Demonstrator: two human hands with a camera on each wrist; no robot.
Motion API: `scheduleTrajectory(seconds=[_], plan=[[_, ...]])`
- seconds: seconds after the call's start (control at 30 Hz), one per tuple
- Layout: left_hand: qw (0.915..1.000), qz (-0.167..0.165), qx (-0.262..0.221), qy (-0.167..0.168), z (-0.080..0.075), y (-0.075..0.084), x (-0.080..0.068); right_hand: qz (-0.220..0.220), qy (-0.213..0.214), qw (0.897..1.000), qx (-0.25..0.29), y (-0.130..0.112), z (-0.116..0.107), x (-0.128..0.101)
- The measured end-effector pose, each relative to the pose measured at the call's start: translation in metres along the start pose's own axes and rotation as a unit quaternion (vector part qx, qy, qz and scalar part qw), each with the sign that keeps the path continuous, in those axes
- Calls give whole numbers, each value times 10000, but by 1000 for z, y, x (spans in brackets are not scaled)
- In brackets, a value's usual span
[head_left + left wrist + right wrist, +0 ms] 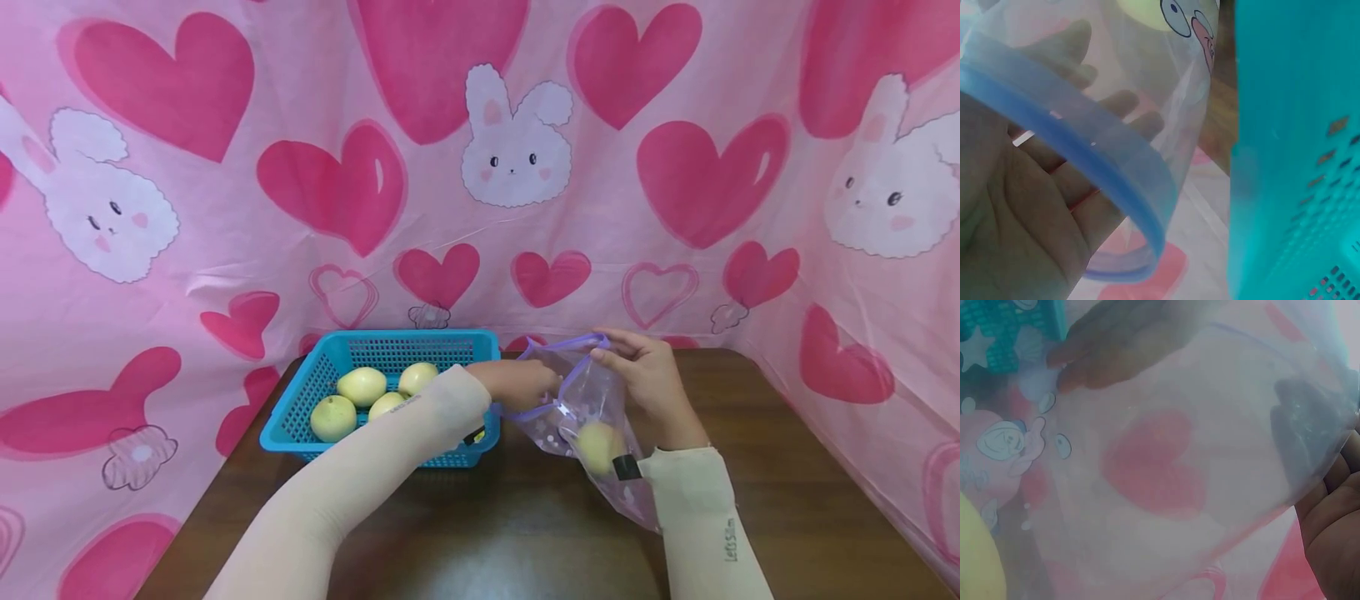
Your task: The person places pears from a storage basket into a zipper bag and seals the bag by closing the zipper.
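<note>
The zip bag (592,417) rim is pinched by both hands beside the blue basket (450,343); spread left fingers (1116,103) are shown through plastic only by the left wrist view

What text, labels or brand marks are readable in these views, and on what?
"Let's Slim", reading uncertain: small vertical print on the right sleeve near the cuff.
Dark print on the left sleeve near the wrist: too small to read.
Zip bag: cartoon figures only, no lettering legible in any view.
Blue basket and backdrop cloth: no text, only hearts and rabbits.
</note>
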State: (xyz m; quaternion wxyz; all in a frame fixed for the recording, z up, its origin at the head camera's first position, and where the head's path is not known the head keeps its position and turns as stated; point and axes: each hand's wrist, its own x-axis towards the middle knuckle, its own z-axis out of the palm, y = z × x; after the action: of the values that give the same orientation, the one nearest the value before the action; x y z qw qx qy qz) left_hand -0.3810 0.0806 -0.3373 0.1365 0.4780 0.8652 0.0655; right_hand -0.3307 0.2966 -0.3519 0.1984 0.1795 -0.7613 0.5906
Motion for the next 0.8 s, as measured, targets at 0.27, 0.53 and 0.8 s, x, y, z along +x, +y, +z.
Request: scheduleTrajectory(seconds=[0.27,0.53,0.8], plan=[[9997,-55,-246,-29,-2,-6,-13,123,28,9998,-160,0,-1,0],[9993,145,-324,73,-6,-10,-28,125,97,9998,-102,-3,0,0],[9983,221,-488,249,-13,-15,-46,135,96,9999,-42,-2,2,0]])
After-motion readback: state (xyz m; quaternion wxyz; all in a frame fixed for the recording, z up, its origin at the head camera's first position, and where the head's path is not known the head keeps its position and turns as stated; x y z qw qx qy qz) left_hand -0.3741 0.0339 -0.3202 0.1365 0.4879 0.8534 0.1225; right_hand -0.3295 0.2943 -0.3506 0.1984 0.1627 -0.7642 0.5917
